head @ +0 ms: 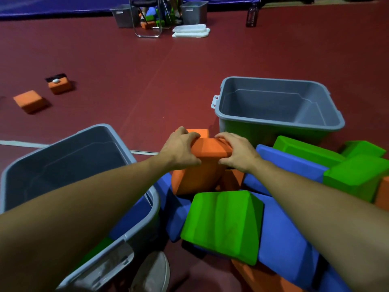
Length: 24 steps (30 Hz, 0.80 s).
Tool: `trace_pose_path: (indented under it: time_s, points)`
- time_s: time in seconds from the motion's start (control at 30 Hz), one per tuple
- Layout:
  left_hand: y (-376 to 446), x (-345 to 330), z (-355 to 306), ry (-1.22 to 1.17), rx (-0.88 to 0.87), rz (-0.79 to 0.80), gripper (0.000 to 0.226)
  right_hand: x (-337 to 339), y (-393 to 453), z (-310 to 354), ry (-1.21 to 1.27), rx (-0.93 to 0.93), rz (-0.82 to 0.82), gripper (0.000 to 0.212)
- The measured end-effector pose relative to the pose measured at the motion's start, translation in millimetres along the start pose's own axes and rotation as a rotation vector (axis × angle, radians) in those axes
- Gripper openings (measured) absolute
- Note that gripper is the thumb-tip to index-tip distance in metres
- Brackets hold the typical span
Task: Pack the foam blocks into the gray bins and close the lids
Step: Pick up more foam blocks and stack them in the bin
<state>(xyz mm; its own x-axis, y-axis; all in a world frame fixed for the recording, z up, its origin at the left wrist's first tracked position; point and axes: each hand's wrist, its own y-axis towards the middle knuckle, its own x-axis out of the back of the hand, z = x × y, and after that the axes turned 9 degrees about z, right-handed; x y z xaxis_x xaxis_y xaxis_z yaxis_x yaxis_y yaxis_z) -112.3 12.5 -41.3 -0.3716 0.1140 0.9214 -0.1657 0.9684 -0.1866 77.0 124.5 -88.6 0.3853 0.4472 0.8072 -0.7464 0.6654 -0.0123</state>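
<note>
Orange block (207, 157); gray bins (273, 123); maroon floor (147, 81).

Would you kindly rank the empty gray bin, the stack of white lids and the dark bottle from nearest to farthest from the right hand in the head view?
From the right hand, which grips the orange block:
1. Empty gray bin, just beyond it to the right.
2. Stack of white lids, far across the floor, ahead.
3. Dark bottle, far right; almost level with the lids, a close call.

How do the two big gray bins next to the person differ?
The gray bin on the right holds nothing, while the gray bin on the left already has a blue block inside. The right bin sits farther from the person, fully in view; the left bin is partly hidden by an arm. Both are lidless gray tubs.
</note>
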Motion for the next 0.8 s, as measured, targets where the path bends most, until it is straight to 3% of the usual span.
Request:
trace_pose_path:
  time_s: [0.2, 0.37, 0.57, 0.8]
  points:
    - [-2, 1, -7, 0.102, 0.011, -0.035, 0.091, 3, -9, 5, 0.059, 0.048, -0.102, 0.075]
    - [-12, -2, -11, 0.093, 0.001, -0.082, 0.088, 2, -22, 5, 0.1, -0.019, -0.123, 0.09]
    - [-34, -4, -11, 0.132, -0.047, -0.131, 0.086, 12, -51, 10, -0.027, -0.259, 0.075, 0.11]
    - [-60, 0, -7, 0.151, -0.046, -0.121, 0.086, 13, -93, 23, -0.33, -0.457, 0.443, 0.088]
